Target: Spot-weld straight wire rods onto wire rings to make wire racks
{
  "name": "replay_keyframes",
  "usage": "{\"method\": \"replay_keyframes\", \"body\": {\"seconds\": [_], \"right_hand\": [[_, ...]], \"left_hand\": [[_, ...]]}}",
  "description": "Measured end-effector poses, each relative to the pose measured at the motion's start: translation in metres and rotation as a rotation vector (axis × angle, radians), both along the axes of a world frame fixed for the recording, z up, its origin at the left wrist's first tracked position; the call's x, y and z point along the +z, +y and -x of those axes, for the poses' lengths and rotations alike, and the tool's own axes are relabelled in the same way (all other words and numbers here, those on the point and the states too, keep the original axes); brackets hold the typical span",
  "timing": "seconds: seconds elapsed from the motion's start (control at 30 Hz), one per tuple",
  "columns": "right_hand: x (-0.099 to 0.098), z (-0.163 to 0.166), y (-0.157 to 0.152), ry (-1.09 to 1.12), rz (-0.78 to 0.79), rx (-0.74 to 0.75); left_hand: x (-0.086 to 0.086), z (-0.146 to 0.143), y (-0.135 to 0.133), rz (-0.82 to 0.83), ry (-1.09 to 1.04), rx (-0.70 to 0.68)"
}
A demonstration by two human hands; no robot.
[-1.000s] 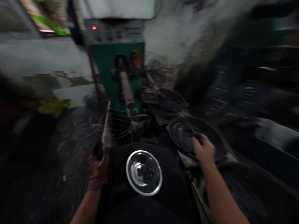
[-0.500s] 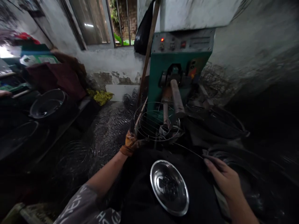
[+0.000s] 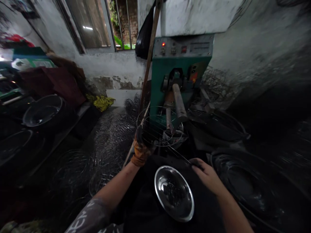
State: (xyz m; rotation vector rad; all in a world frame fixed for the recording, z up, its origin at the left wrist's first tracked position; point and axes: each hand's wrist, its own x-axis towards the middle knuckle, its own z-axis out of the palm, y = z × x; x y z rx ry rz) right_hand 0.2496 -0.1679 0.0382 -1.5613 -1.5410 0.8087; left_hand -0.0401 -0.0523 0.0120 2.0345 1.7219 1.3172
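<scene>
The gloved left hand (image 3: 142,149) grips the round wire rack (image 3: 159,127) at the welder's electrodes (image 3: 179,104) while the bare right hand (image 3: 206,175) pinches a thin wire (image 3: 178,154); seating it squarely across the ring should serve best.

The bowl (image 3: 174,193) lies on the lap, before the machine (image 3: 181,77) (wire rack (image 3: 159,126) between them).

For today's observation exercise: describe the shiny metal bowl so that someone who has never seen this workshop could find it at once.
Start at the green machine against the back wall and come straight down toward the person. On the dark cloth over their lap, just left of the bare right hand, lies the metal bowl. It is small, bright and polished, unlike the large dark basins around it.
</scene>
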Motion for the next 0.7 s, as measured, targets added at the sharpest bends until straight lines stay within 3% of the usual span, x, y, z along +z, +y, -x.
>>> {"method": "replay_keyframes", "body": {"seconds": [0.13, 0.2, 0.37, 0.53, 0.63, 0.7], "right_hand": [[0.000, 0.000, -0.004, -0.068, 0.002, 0.039], [-0.003, -0.008, -0.008, -0.115, -0.033, 0.004], [-0.013, -0.027, -0.014, -0.193, -0.025, -0.061], [-0.022, -0.029, -0.008, -0.276, -0.079, -0.186], [-0.022, -0.032, -0.003, -0.303, -0.104, -0.291], [-0.019, -0.033, -0.002, -0.282, -0.126, -0.346]], "left_hand": [[0.017, -0.009, -0.003, -0.407, 0.087, 0.056], [0.031, -0.001, -0.006, -0.477, 0.073, 0.040], [0.076, 0.031, -0.027, -0.350, 0.113, -0.154], [0.119, 0.046, -0.062, -0.278, 0.081, -0.198], [0.127, 0.042, -0.063, -0.232, 0.083, -0.260], [0.115, 0.034, -0.051, -0.166, 0.091, -0.284]]}}
